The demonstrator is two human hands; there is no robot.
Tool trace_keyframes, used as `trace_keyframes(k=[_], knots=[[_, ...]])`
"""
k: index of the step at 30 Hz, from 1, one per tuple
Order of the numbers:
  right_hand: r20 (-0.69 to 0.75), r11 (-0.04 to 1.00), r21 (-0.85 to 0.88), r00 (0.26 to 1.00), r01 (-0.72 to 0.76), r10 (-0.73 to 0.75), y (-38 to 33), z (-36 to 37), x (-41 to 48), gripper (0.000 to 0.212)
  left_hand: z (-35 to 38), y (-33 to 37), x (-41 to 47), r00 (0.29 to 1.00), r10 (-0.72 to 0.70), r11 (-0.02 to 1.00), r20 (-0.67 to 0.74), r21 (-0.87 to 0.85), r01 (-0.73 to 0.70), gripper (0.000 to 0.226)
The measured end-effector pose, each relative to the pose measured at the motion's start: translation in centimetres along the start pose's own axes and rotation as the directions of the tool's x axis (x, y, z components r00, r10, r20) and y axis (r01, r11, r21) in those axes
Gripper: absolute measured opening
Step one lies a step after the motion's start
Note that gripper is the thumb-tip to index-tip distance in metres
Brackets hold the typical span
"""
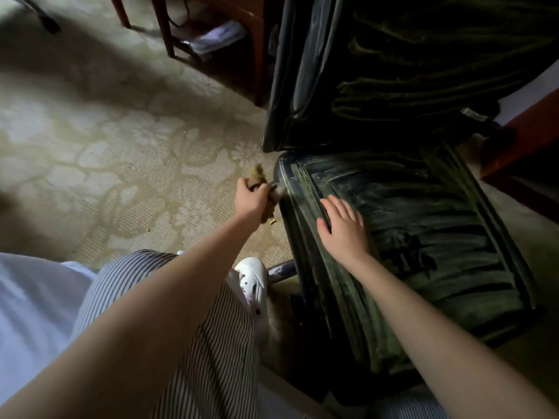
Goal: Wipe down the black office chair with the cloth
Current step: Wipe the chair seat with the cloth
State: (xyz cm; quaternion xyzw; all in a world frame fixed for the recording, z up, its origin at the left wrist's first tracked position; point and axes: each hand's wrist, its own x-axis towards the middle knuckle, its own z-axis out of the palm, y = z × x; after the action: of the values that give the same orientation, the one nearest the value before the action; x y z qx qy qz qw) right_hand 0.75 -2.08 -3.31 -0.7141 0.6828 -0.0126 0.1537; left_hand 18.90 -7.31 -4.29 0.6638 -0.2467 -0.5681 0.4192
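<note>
Chair: a black office chair (pixel 423 207) is shown standing on the carpet (pixel 121 146), directly before the person. Pale streaks are seen across its seat (pixel 453 267) and backrest (pixel 408 71).
Chair, handling: it is judged heavy and stiff in the frame, and padded and smooth on top. It is likely to swivel or roll under a sideways stroke, so it is best steadied from above on the seat.
Cloth: a tan cloth (pixel 258 173) is bunched at the seat's left edge, near the rear corner. Contact with the edge cannot be told through the blur.
Cloth, handling: it is judged light, soft and easily crumpled, and is best taken in a full fist.
Left hand: the left hand (pixel 251 198) is closed round the cloth, which sticks out above and below.
Right hand: the right hand (pixel 343 225) is laid flat on the seat with fingers straight, and nothing is held.
Containers: none is seen at the chair. A pale bundle, not identifiable, lies on a low wooden shelf (pixel 181 45) beyond.
</note>
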Motion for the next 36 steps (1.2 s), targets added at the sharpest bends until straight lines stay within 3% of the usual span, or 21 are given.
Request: trace_keyframes(k=[5, 11, 18, 28, 33, 36], knots=[[-0.068, 0.998, -0.001, 0.996, 0.059, -0.059, 1.2, 2.5, 0.3, 0.057, 0.8, 0.2, 3.7, 0.993, 0.111, 0.992, 0.031, -0.072, -0.108, 0.017], [-0.236, 0.995, -0.005, 0.967, 0.097, -0.095, 1.6, 3.8, 0.4, 0.055, 2.5, 0.7, 5.6, 0.976, 0.177, 0.984, 0.129, 0.008, -0.179, 0.048], [-0.348, 0.993, -0.028, 0.93, 0.113, -0.116, 1.7, 4.6, 1.0, 0.05, 2.7, -2.8, 5.6, 0.924, 0.347, 0.868, 0.158, 0.32, -0.38, 0.06], [-0.358, 0.997, -0.034, 0.93, 0.076, -0.083, 1.1, 4.7, 1.5, 0.049, 2.5, -6.5, 0.5, 0.908, 0.376, 0.809, 0.186, 0.412, -0.419, 0.06], [-0.312, 0.998, 0.001, 0.948, 0.06, -0.057, 1.1, 4.7, 1.3, 0.052, 1.6, -8.3, -2.8, 0.893, 0.358, 0.782, 0.272, 0.435, -0.446, 0.059], [-0.278, 0.998, 0.018, 0.959, 0.068, -0.06, 1.4, 4.6, 1.0, 0.054, 0.6, -8.2, -4.2, 0.885, 0.328, 0.753, 0.33, 0.475, -0.456, 0.047]])
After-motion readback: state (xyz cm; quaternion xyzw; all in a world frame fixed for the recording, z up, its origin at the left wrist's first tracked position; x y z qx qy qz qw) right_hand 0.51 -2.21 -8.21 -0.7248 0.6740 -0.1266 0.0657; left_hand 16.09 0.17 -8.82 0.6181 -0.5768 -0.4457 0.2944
